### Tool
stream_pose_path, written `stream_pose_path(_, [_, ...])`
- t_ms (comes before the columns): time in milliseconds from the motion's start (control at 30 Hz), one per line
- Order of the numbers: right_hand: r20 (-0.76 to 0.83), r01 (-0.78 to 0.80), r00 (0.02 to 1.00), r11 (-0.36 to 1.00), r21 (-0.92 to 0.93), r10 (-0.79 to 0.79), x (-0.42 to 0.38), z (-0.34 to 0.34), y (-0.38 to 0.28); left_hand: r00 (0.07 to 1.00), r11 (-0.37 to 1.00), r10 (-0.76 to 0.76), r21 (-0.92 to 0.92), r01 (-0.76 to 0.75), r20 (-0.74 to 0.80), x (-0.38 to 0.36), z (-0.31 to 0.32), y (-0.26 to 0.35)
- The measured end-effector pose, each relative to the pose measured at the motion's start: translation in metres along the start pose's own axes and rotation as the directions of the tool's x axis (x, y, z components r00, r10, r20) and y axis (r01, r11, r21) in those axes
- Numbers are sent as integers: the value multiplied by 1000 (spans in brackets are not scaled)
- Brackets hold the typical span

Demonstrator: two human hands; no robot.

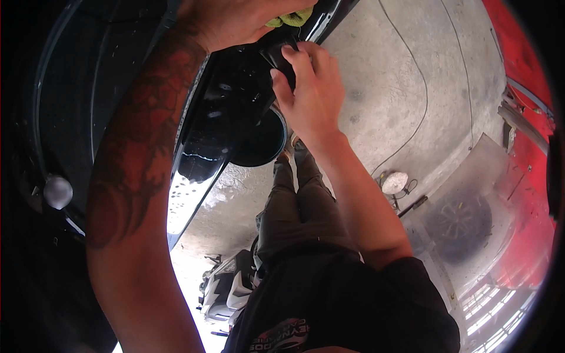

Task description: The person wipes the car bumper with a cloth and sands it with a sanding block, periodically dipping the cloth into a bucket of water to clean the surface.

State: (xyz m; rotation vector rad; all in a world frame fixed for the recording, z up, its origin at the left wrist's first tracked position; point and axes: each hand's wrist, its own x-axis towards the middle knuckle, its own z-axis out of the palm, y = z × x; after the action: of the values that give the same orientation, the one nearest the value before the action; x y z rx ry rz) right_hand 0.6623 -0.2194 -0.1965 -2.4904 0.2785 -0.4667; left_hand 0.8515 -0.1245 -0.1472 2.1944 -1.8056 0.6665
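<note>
My left hand [238, 20], at the top edge, is closed on a green cloth [289, 19]; part of the hand and cloth lies outside the frame. Just below and to the right, the fingers of my right hand [315, 88] curl around a small black part [278, 53] against the car. The glossy black car panel [226, 94] runs diagonally beneath both hands, with small light specks or drops on it.
A dark round bucket [262, 141] stands beside the panel, near my feet. Thin cables [425, 76] cross the concrete floor [376, 76]. At right are a red vehicle [524, 53] and a translucent sheet [435, 223]; a motorcycle [229, 285] is at the lower left.
</note>
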Motion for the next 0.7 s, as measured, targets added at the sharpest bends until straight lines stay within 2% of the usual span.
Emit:
stream_pose_path(133, [72, -55, 996, 998, 11, 54, -23, -13, -2, 999, 1000, 19, 16, -18, -46, -1, 5, -2])
stream_pose_path(267, [23, -51, 998, 998, 20, 51, -8, -6, 2, 1000, 1000, 12, 22, -12, -13, 0, 0, -1])
stream_pose_path(333, [-7, -97, 995, 995, 9, 97, 4, -2, -3, 1000, 1000, 11, 15, -11, -29, 0, 1, -1])
stream_pose_path(433, [2, -285, 958, 950, 127, 287, -8, 8, -27, 1000, 1000, 14, -2, -14, -16, 0, 0, -2])
stream_pose_path(500, [81, -294, 956, 938, 181, 283, -22, 14, -47, 1000, 1000, 12, 11, -12, 10, 0, -4, -1])
stream_pose_path(700, [-6, -446, 886, 855, 264, 463, -8, 19, -38, 1000, 1000, 7, -8, -7, 16, -2, -4, -1])
